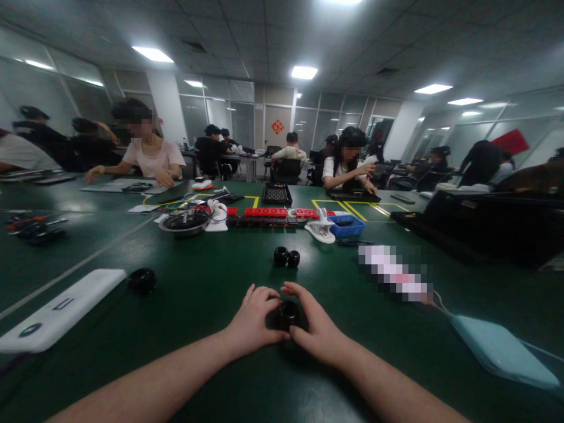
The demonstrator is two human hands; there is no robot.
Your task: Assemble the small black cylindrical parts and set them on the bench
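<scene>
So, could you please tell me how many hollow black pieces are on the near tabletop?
4: one piece between the left hand and right hand, two just beyond, one beside the white slab; some may be hidden.

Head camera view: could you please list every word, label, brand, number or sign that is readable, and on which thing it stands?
No text can be read with certainty.
White flat device: a dark rectangular mark and a round emblem, too blurred to read.
Red diamond sign on the far door: too small to read.
Red blocks: marks too small to read.
Nearest black round part: no lettering visible.
</scene>
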